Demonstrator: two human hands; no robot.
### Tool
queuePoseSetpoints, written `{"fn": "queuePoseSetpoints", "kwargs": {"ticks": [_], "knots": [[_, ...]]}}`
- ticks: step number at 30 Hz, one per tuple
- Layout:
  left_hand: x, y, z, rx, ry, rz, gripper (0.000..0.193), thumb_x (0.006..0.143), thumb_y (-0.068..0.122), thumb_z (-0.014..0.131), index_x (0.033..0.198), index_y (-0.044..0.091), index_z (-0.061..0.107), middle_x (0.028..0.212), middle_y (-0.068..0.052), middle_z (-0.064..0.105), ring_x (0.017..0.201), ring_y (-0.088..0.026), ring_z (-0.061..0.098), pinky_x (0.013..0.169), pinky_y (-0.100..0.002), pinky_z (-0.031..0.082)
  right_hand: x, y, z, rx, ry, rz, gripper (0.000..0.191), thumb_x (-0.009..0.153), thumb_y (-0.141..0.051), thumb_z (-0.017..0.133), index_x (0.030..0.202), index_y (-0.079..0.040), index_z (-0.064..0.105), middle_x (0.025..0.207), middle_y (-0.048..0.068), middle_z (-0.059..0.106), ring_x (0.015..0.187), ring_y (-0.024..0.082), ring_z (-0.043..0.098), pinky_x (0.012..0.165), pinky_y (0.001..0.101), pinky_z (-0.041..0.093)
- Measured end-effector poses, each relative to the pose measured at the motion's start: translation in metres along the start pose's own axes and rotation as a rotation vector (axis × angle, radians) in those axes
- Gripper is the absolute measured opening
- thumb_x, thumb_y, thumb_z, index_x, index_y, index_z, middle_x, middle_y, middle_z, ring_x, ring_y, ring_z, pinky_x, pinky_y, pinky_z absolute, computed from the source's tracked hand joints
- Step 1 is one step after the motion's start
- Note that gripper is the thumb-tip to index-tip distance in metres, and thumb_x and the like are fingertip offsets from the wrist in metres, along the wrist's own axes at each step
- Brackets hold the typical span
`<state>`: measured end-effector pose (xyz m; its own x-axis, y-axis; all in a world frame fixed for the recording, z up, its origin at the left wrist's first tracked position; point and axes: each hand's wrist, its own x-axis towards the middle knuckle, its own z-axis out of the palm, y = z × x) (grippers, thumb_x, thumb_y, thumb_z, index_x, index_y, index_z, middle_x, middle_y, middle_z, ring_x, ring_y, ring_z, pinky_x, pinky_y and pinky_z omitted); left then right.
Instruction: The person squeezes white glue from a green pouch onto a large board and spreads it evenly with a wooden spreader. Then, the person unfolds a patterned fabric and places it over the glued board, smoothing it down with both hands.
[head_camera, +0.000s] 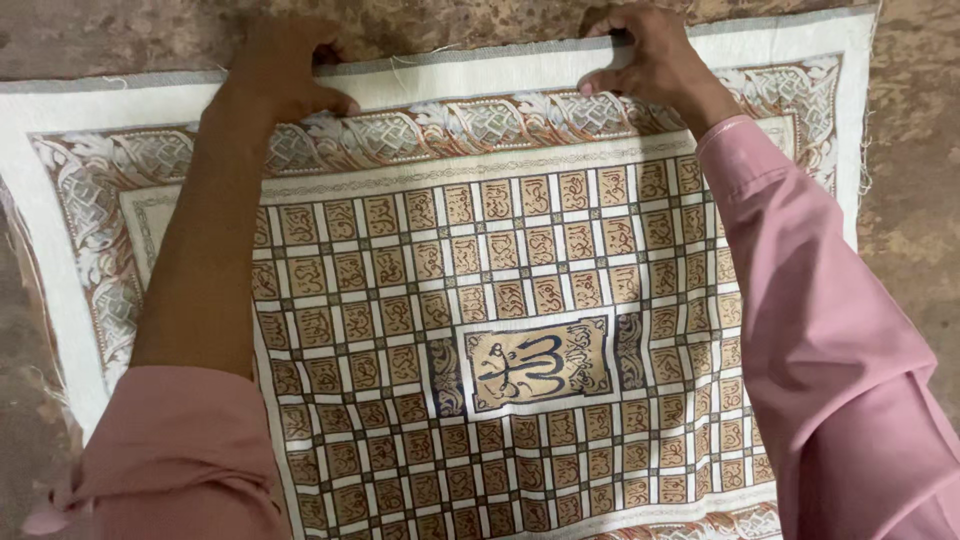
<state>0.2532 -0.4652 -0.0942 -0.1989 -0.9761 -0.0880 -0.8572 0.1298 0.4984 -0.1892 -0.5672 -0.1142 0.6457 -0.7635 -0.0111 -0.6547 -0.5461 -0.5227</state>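
I see the woven tapestry (520, 330) lying flat on the mottled floor (910, 200). My left hand (285, 75) and right hand (650, 60) each pinch its far white edge, fingers curled over.

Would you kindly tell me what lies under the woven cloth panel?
A mottled brown surface shows around the woven cloth panel edges. Both hands, left and right, grip its far edge; whatever lies beneath its middle is covered.
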Motion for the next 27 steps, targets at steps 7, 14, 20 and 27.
{"fn": "queuePoseSetpoints", "kwargs": {"ticks": [7,14,20,27], "knots": [[0.001,-0.003,0.003,0.059,-0.040,-0.036,0.064,0.067,0.027,0.098,0.122,0.005,0.073,0.115,-0.018,0.074,0.106,-0.035,0.070,0.095,-0.047,0.054,0.000,0.019,0.007,0.038,0.067,-0.078,0.058,0.077,-0.032,0.102,0.119,-0.005,0.071,0.102,0.010,0.070,0.089,0.025,0.067,0.073,0.0387,0.055],[0.007,-0.005,0.010,0.282,-0.122,0.049,0.071,0.066,0.044,0.096,0.121,0.005,0.073,0.107,-0.020,0.075,0.098,-0.041,0.070,0.088,-0.052,0.054,0.002,0.004,-0.001,-0.016,0.015,-0.058,0.058,0.074,-0.026,0.100,0.118,-0.005,0.069,0.102,0.013,0.071,0.091,0.030,0.066,0.076,0.0426,0.054],[0.010,0.010,0.011,0.323,-0.213,-0.066,0.070,0.063,0.048,0.097,0.118,0.009,0.077,0.100,-0.019,0.078,0.093,-0.036,0.076,0.092,-0.048,0.058,0.014,-0.031,-0.010,-0.053,-0.091,-0.141,0.070,0.067,-0.018,0.097,0.127,-0.003,0.065,0.121,0.021,0.068,0.108,0.041,0.064,0.090,0.0459,0.052],[0.012,0.018,0.012,0.420,-0.141,0.004,0.078,0.057,0.048,0.098,0.125,0.016,0.076,0.111,-0.014,0.076,0.104,-0.037,0.070,0.093,-0.053,0.053,0.027,-0.049,-0.009,-0.161,-0.211,-0.061,0.076,0.059,-0.017,0.098,0.128,-0.005,0.066,0.122,0.020,0.071,0.111,0.037,0.068,0.094,0.0452,0.054]]}}
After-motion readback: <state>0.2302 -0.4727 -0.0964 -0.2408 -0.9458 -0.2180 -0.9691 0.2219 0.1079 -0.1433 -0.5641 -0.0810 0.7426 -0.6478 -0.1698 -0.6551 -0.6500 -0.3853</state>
